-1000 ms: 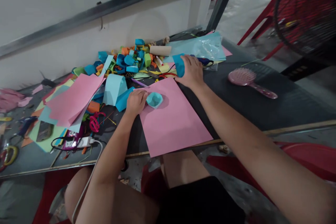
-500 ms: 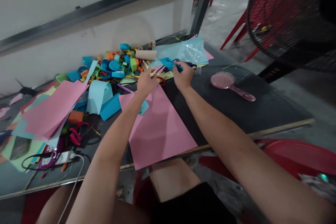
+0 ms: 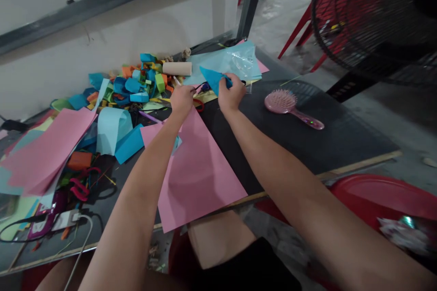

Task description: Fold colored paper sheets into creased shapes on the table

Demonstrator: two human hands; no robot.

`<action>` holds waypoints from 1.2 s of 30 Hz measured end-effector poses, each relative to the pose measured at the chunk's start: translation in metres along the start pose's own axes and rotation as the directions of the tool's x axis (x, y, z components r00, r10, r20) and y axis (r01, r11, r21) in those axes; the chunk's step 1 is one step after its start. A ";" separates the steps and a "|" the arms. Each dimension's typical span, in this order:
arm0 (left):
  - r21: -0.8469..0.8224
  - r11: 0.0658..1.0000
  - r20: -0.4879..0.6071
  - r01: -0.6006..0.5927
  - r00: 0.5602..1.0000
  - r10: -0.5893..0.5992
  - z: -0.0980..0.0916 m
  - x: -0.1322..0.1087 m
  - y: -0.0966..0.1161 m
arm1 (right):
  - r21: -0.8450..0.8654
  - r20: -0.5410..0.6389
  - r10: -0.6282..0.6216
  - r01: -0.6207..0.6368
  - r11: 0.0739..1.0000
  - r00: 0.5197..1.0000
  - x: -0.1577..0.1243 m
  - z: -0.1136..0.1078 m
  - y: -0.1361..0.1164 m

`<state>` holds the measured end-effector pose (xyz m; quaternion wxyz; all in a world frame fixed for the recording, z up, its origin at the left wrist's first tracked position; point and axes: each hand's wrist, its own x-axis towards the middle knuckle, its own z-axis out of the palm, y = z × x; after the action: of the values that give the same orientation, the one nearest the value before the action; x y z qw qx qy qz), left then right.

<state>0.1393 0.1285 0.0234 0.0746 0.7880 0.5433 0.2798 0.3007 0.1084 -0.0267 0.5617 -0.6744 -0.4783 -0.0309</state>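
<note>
My right hand (image 3: 229, 93) is closed round a folded blue piece of paper (image 3: 212, 78), held just above the dark table (image 3: 307, 145) at its far side. My left hand (image 3: 182, 98) is closed beside it, gripping red-handled scissors (image 3: 198, 104) that point toward the blue paper. A pink sheet (image 3: 194, 173) lies under my forearms. A small light-blue folded paper shape (image 3: 176, 143) peeks out from under my left forearm on that sheet.
A heap of coloured paper scraps (image 3: 136, 86) and a cardboard tube (image 3: 176, 68) lie at the back. Pink and blue sheets (image 3: 51, 145) spread to the left. A pink hairbrush (image 3: 290, 107) lies right. A fan (image 3: 375, 18) and red chairs stand beyond.
My left hand left the light-blue paper shape and went forward to the scissors. My right hand lifted the blue paper off the table. The view shifted right.
</note>
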 end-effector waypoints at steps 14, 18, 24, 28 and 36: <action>-0.516 0.857 -0.029 0.001 0.999 -0.019 -0.028 -0.020 -0.001 | 0.481 0.126 0.065 -0.118 0.869 0.990 -0.004 -0.006 -0.029; -0.822 0.560 0.063 0.100 0.994 -0.086 -0.053 -0.043 0.003 | 0.656 0.366 0.044 -0.291 0.697 0.930 -0.021 -0.015 -0.059; -0.901 0.427 -0.050 0.077 0.959 -0.278 -0.089 -0.073 -0.017 | 0.717 0.547 -0.039 -0.444 0.536 0.836 -0.050 -0.029 -0.088; -0.842 0.529 -0.184 0.107 0.864 -0.469 -0.102 -0.089 -0.043 | 0.637 0.659 -0.116 -0.469 0.612 0.743 -0.062 -0.031 -0.095; -0.782 0.610 -0.215 0.128 0.863 -0.457 -0.097 -0.116 -0.077 | 0.491 0.849 -0.220 -0.561 0.666 0.480 -0.076 -0.023 -0.094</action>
<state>-0.0035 0.0370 0.0303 0.3249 0.5112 0.5073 0.6130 0.2068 0.0352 0.0061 0.4603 -0.3641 -0.5825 0.5624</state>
